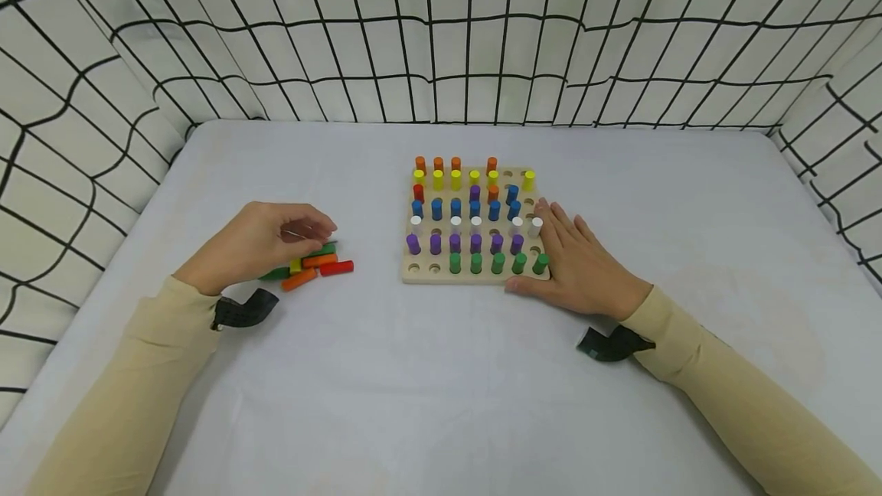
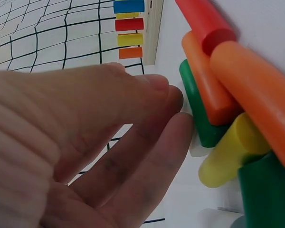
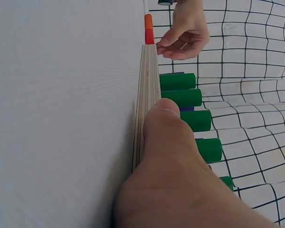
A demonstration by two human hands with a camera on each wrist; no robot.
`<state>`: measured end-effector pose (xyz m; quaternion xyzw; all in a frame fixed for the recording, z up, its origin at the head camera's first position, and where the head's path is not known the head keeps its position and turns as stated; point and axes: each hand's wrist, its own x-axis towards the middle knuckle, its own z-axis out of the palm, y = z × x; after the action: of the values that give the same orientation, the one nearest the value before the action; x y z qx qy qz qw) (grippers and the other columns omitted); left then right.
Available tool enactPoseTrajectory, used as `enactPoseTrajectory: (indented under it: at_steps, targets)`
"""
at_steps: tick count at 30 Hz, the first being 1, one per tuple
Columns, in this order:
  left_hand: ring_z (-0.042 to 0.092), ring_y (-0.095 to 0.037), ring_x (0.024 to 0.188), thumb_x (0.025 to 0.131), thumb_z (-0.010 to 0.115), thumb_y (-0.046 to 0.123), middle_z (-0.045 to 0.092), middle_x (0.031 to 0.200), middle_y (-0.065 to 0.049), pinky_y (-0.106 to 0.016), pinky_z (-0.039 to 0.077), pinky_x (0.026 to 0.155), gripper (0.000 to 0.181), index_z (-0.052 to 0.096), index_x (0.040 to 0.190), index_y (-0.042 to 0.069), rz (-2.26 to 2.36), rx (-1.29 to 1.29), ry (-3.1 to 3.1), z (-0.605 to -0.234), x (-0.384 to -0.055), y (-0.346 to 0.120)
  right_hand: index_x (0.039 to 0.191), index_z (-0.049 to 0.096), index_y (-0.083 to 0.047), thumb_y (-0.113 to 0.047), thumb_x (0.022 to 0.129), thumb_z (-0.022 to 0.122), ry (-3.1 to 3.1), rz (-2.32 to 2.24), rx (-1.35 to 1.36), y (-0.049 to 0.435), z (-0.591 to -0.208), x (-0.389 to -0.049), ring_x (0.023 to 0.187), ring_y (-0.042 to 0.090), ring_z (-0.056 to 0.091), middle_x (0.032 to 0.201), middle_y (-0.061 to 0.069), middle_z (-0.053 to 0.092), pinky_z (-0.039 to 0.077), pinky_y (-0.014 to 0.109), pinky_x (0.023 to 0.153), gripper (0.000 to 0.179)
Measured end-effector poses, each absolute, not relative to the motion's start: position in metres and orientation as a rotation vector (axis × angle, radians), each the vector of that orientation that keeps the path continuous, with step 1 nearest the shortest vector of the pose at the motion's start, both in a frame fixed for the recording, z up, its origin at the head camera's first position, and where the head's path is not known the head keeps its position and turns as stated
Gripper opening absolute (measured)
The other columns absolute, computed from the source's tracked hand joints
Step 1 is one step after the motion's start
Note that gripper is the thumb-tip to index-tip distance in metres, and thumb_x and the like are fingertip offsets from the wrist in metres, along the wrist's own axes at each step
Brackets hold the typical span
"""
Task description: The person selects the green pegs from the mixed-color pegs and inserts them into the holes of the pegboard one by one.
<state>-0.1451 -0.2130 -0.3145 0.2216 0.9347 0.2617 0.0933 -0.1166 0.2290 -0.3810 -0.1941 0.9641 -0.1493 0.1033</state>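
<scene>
My left hand hovers over a small heap of loose pegs at the left of the table, its fingers loosely bent. In the left wrist view the fingertips come close to a green peg, and nothing shows between them. Around it lie a red peg, orange pegs, a yellow peg and a white peg. Against the right edge of a wooden pegboard rests my right hand, fingers stretched out, thumb along the board's near side. Rows of coloured pegs stand in it, with some bare holes.
A white cloth covers the table. White walls with a black grid net rise behind and at both sides. Dark wrist cameras hang beneath both sleeves.
</scene>
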Motion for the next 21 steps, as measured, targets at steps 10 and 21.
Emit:
enactPoseTrajectory:
  at_steps: [10,21]
  targets:
    - [0.073,-0.021,0.107,0.094,0.072,0.005,0.078,0.115,-0.005,-0.035,0.061,0.095,0.027,0.073,0.120,0.014,0.710,0.635,2.726,-0.3180,-0.1474,-0.2135,0.166,0.000,-0.003,-0.074,0.090,0.060,2.862,-0.454,-0.586,0.2287,-0.3795,-0.1157,0.165,0.038,0.004,0.176,0.016,0.001,0.007,0.063,0.133,0.120]
    - [0.072,-0.021,0.109,0.094,0.074,0.008,0.078,0.117,-0.005,-0.046,0.059,0.099,0.030,0.073,0.123,0.012,0.678,0.610,2.718,-0.3207,-0.1465,-0.2110,0.166,0.000,-0.003,-0.075,0.089,0.061,2.854,-0.454,-0.569,0.2285,-0.3803,-0.1153,0.165,0.037,0.003,0.176,0.016,0.000,0.006,0.063,0.133,0.121]
